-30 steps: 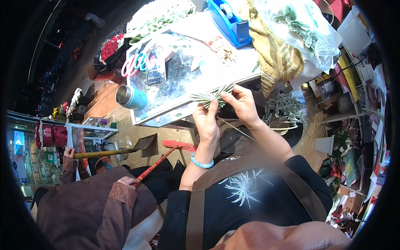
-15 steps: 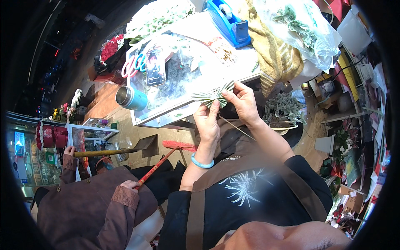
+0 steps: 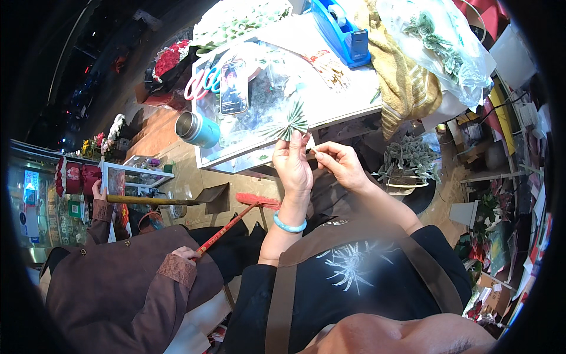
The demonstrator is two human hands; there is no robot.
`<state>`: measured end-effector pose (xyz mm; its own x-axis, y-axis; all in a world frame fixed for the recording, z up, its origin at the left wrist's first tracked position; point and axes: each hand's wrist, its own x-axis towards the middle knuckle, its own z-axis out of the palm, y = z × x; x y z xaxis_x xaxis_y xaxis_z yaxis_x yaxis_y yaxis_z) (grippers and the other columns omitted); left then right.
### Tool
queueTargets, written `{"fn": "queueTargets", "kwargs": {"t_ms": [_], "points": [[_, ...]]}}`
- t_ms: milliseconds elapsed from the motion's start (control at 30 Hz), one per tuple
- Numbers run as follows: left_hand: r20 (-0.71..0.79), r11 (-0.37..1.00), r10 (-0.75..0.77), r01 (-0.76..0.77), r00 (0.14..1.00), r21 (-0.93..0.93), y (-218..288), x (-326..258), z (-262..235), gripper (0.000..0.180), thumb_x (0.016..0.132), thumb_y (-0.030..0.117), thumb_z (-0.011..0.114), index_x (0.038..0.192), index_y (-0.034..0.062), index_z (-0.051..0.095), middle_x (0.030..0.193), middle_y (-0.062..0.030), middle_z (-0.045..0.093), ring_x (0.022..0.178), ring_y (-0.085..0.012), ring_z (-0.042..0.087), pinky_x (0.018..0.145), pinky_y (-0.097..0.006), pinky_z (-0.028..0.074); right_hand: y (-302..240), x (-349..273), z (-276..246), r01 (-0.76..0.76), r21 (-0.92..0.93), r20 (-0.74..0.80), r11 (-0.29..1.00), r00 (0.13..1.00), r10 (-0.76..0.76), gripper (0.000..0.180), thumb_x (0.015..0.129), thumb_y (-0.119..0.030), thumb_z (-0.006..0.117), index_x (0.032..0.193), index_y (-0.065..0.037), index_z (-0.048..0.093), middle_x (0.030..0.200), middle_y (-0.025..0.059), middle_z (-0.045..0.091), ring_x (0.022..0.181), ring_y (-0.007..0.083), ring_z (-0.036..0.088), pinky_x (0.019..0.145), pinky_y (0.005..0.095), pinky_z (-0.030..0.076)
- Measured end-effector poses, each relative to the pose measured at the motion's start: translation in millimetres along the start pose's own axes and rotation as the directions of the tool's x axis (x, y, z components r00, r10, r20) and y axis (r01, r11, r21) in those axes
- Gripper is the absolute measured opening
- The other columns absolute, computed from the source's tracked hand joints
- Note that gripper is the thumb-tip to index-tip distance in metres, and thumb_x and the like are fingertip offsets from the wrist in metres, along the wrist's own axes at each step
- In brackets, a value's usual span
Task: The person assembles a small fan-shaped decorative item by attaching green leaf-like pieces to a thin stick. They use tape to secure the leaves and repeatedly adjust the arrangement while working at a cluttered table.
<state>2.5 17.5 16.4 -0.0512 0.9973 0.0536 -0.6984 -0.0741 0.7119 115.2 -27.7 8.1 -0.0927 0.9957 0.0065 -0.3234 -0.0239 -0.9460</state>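
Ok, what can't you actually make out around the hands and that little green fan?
- Head view: what the right hand pinches, too thin to tell.
- Base of the green pleated fan, hidden by the left hand fingers.
- Contents of the clear bag, blurred by plastic.

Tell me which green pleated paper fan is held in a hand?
The small green pleated paper fan pinched in the left hand; the other green fans lie inside the clear plastic bag.

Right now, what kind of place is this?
Probably a florist's or gift-craft shop. The left hand holds a pleated green paper fan over a cluttered white worktable; a red rose bouquet sits at the back, a potted plant stands beside the table, and a blue tape dispenser sits on it.
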Motion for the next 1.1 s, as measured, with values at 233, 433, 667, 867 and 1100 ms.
{"fn": "queueTargets", "kwargs": {"t_ms": [233,433,667,867,1100], "points": [[0.021,0.991,-0.097,0.095,0.995,0.093,-9,-11,0,0.017,0.087,0.011,0.059,0.099,-0.0009,0.060,0.092,-0.0086,0.063,0.083,-0.0138,0.059,0.072,-0.023,0.046,-1,3,-5,0.070,-0.059,-0.035,0.996,0.997,-0.072,0.015,0.089,-0.012,0.056,0.096,0.002,0.059,0.074,-0.0017,0.054,0.067,0.0042,0.049,0.062,0.0176,0.040],[0.025,0.991,-0.075,0.072,0.997,0.116,-9,-13,-3,0.016,0.086,0.010,0.060,0.098,0.0002,0.061,0.091,-0.0065,0.063,0.081,-0.0121,0.058,0.072,-0.022,0.046,-3,2,-5,0.023,-0.093,-0.037,0.995,0.999,-0.026,0.015,0.089,-0.016,0.056,0.092,-0.001,0.059,0.066,-0.0026,0.055,0.054,0.0005,0.044,0.048,0.0151,0.034],[0.041,0.993,-0.087,0.083,0.995,0.088,-9,-13,-2,0.016,0.086,0.010,0.060,0.098,0.0002,0.060,0.091,-0.0068,0.062,0.082,-0.0117,0.057,0.072,-0.022,0.046,-5,1,-4,0.038,-0.136,-0.050,0.990,0.998,-0.045,0.015,0.089,-0.015,0.056,0.089,-0.001,0.059,0.065,-0.0015,0.056,0.052,0.0005,0.045,0.047,0.0151,0.035],[0.065,0.979,-0.132,0.120,0.989,0.167,-12,-20,-2,0.017,0.084,0.009,0.062,0.098,0.0002,0.060,0.090,-0.0072,0.062,0.079,-0.0107,0.057,0.070,-0.021,0.045,-7,1,-4,0.074,-0.148,-0.089,0.986,0.992,-0.088,0.014,0.089,-0.012,0.055,0.090,0.001,0.060,0.065,-0.0015,0.056,0.053,0.0008,0.046,0.048,0.0160,0.038],[0.064,0.988,-0.082,0.072,0.995,0.136,-14,-20,-5,0.011,0.083,0.007,0.063,0.092,0.0000,0.063,0.089,-0.0074,0.062,0.078,-0.0119,0.057,0.069,-0.022,0.045,-7,1,-2,0.097,-0.192,-0.079,0.977,0.990,-0.114,0.014,0.089,-0.012,0.055,0.089,0.001,0.060,0.064,-0.0017,0.056,0.052,0.0009,0.047,0.047,0.0162,0.038]]}}
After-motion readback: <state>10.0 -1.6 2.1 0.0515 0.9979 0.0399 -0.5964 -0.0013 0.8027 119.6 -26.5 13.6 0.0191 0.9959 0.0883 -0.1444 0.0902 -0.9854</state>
